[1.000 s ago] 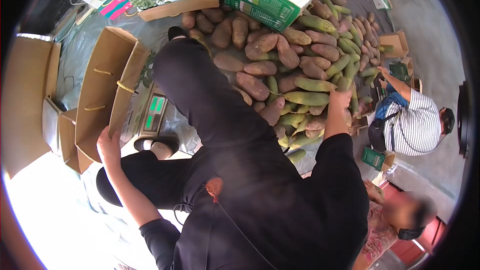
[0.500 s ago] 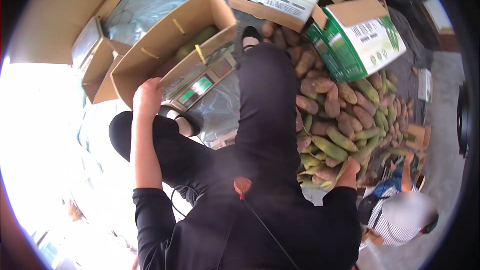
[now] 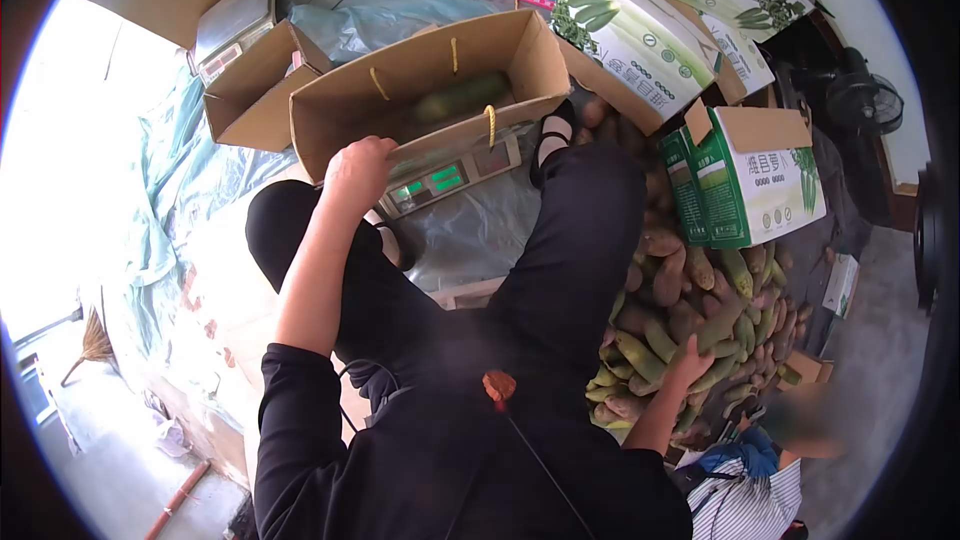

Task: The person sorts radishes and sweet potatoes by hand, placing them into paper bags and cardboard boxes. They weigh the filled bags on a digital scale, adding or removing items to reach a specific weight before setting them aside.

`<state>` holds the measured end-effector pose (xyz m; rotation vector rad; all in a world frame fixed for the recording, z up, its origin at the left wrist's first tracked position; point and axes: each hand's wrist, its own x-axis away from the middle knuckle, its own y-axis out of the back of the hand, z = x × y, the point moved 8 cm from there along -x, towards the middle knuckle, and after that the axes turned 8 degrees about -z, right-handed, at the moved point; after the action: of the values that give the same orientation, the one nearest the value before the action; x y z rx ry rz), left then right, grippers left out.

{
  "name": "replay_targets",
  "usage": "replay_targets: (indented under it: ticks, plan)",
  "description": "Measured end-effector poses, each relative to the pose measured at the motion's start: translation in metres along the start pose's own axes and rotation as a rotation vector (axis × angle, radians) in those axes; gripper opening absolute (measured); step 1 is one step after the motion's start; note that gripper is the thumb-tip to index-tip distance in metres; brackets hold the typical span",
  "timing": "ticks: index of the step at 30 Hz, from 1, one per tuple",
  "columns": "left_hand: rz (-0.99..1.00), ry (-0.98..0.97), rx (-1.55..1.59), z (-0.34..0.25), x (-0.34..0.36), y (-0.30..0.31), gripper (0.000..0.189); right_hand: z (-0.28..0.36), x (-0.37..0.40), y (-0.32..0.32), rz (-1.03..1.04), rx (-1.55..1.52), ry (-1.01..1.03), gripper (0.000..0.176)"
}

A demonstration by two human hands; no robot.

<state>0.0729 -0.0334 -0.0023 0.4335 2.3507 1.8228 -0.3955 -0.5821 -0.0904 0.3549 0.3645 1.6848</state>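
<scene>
Gripping stiff cardboard box [image 3: 420, 70], left hand [image 3: 357, 172]

The person wears a black long-sleeved top [image 3: 430, 480] with sleeves ending near the elbows, black trousers [image 3: 570, 240] and black strapped flat shoes [image 3: 553, 135]. A thin dark cable [image 3: 545, 470] runs down the chest from a small orange tag [image 3: 498, 385]. The left hand [image 3: 358, 168] and right hand [image 3: 690, 360] are bare.

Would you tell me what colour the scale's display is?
The scale's display glows green; head view.
</scene>
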Motion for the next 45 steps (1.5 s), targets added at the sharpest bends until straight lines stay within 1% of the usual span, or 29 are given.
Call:
replay_targets:
  ticks: [2, 4, 5, 6, 9, 10, 12, 15, 16, 18, 20, 22, 23, 24, 25, 26, 27, 28, 29, 31, 32, 33, 35, 37, 39, 41, 42, 43, 45]
  plan:
    - [0.001, -0.018, 0.003, 0.0, 0.0, -0.001, 0.02, 0.05, -0.005, -0.044, 0.054, 0.013, 0.15, 0.051]
    - [0.032, 0.013, 0.017, 0.001, 0.0, -0.002, 0.022, 0.116, 0.005, -0.096, 0.172, -0.017, 0.203, 0.056]
    - [0.072, 0.039, 0.029, 0.002, 0.0, -0.004, 0.026, 0.153, 0.016, -0.122, 0.262, -0.045, 0.272, 0.056]
    - [0.076, 0.038, 0.025, 0.002, 0.001, -0.005, 0.024, 0.19, 0.028, -0.146, 0.353, -0.072, 0.341, 0.056]
    - [0.065, 0.028, 0.027, 0.002, 0.002, -0.005, 0.022, 0.282, 0.07, -0.204, 0.539, 0.08, 0.558, 0.057]
    - [0.029, -0.02, 0.005, 0.001, 0.002, -0.005, 0.018, 0.305, 0.086, -0.222, 0.615, 0.115, 0.613, 0.057]
    - [0.026, -0.025, 0.0, 0.002, 0.001, -0.005, 0.017, 0.343, 0.123, -0.26, 0.807, -0.021, 0.663, 0.056]
    - [0.014, -0.038, 0.0, 0.003, 0.001, -0.008, 0.017, 0.383, 0.173, -0.311, 0.842, 0.186, 1.023, 0.057]
    - [-0.001, -0.046, 0.006, 0.003, 0.001, -0.008, 0.017, 0.4, 0.199, -0.328, 0.89, 0.179, 1.2, 0.055]
    - [0.042, -0.014, 0.002, 0.001, -0.001, -0.003, 0.019, 0.408, 0.24, -0.37, 1.057, 0.226, 1.326, 0.053]
    - [0.087, 0.011, -0.004, 0.001, 0.0, -0.006, 0.021, 0.396, 0.275, -0.412, 1.125, 0.247, 1.437, 0.052]
    - [0.079, 0.004, -0.01, 0.004, -0.001, -0.008, 0.022, 0.383, 0.315, -0.446, 1.143, 0.399, 1.57, 0.048]
    - [0.084, -0.007, -0.009, 0.003, -0.001, -0.008, 0.022, 0.374, 0.332, -0.459, 1.11, 0.405, 1.636, 0.043]
    - [0.078, 0.002, -0.011, 0.003, -0.001, -0.006, 0.023, 0.365, 0.349, -0.471, 1.053, 0.373, 1.727, 0.019]
    - [0.074, 0.004, -0.011, 0.002, -0.001, -0.005, 0.024, 0.356, 0.362, -0.482, 1.049, 0.356, 1.734, 0.017]
    - [0.085, -0.004, -0.017, 0.002, -0.002, -0.004, 0.026, 0.35, 0.37, -0.488, 1.104, 0.331, 1.625, 0.035]
    - [0.002, -0.067, -0.051, 0.003, -0.001, -0.005, 0.017, 0.349, 0.374, -0.488, 1.081, 0.181, 1.573, 0.039]
    - [-0.021, -0.097, -0.048, 0.005, -0.002, -0.008, 0.017, 0.351, 0.378, -0.487, 1.044, 0.163, 1.574, 0.039]
    - [-0.016, -0.096, -0.046, 0.002, -0.003, -0.006, 0.016, 0.356, 0.379, -0.482, 1.028, 0.114, 1.516, 0.04]
    - [-0.02, -0.074, -0.003, 0.004, -0.004, -0.004, 0.024, 0.367, 0.374, -0.465, 1.092, 0.101, 1.419, 0.035]
    - [0.008, -0.09, 0.042, 0.003, -0.005, -0.006, 0.027, 0.372, 0.37, -0.456, 1.108, 0.101, 1.426, 0.032]
    - [-0.017, -0.103, 0.021, -0.002, -0.004, -0.002, 0.026, 0.38, 0.362, -0.439, 1.116, 0.025, 1.394, 0.031]
    - [0.047, -0.06, 0.075, -0.005, -0.005, -0.001, 0.027, 0.395, 0.339, -0.404, 1.095, -0.057, 1.334, 0.029]
    - [0.032, -0.068, 0.084, 0.001, -0.005, -0.007, 0.027, 0.407, 0.301, -0.364, 1.032, -0.24, 1.241, 0.026]
    - [0.016, -0.071, 0.087, 0.0, -0.005, -0.006, 0.028, 0.409, 0.252, -0.323, 0.908, -0.413, 1.121, 0.028]
    - [0.038, -0.052, 0.076, -0.002, -0.004, -0.004, 0.028, 0.387, 0.198, -0.292, 0.775, -0.322, 0.982, 0.024]
    - [0.02, -0.065, 0.064, 0.0, -0.005, -0.006, 0.028, 0.367, 0.172, -0.279, 0.764, -0.209, 0.914, 0.026]
    - [0.033, -0.076, 0.06, -0.003, -0.004, -0.006, 0.028, 0.334, 0.141, -0.274, 0.793, -0.182, 0.754, 0.025]
    - [0.047, -0.058, 0.081, -0.008, -0.004, -0.001, 0.027, 0.282, 0.092, -0.242, 0.674, 0.04, 0.606, 0.025]
